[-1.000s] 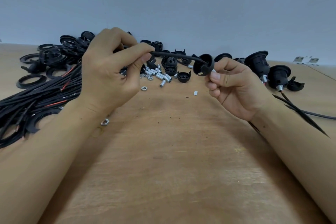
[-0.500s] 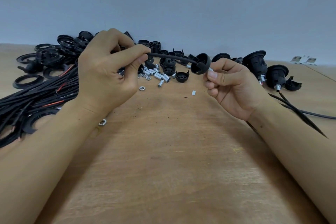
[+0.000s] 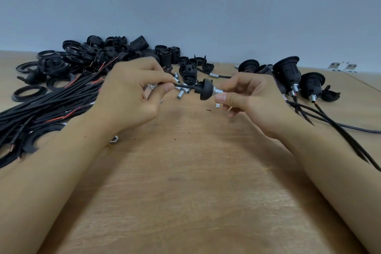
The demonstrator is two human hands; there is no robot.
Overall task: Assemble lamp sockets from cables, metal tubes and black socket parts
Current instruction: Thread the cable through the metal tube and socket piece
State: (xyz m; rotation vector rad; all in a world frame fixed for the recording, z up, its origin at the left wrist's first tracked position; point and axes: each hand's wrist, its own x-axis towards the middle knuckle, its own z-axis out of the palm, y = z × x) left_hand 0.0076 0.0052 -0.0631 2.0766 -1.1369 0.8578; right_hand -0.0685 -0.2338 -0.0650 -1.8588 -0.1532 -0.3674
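Both hands are raised just above the wooden table (image 3: pixel 185 181), close together. The left hand (image 3: pixel 132 97) pinches a black cable (image 3: pixel 185 86) between thumb and forefinger, and the cable runs to the right into a black dome-shaped cap (image 3: pixel 206 89). A short metal tube (image 3: pixel 218 90) sticks out of the cap's right side, and the right hand (image 3: pixel 253 101) pinches that tube between thumb and forefinger, its other fingers curled below. Behind the cap, loose metal tubes (image 3: pixel 181 94) lie on the table. A bundle of black cables (image 3: pixel 51 107) stretches along the left, with a heap of black rings and socket parts (image 3: pixel 86 57) beyond it. On the right stand finished sockets (image 3: pixel 288 72) with cables trailing toward the table edge.
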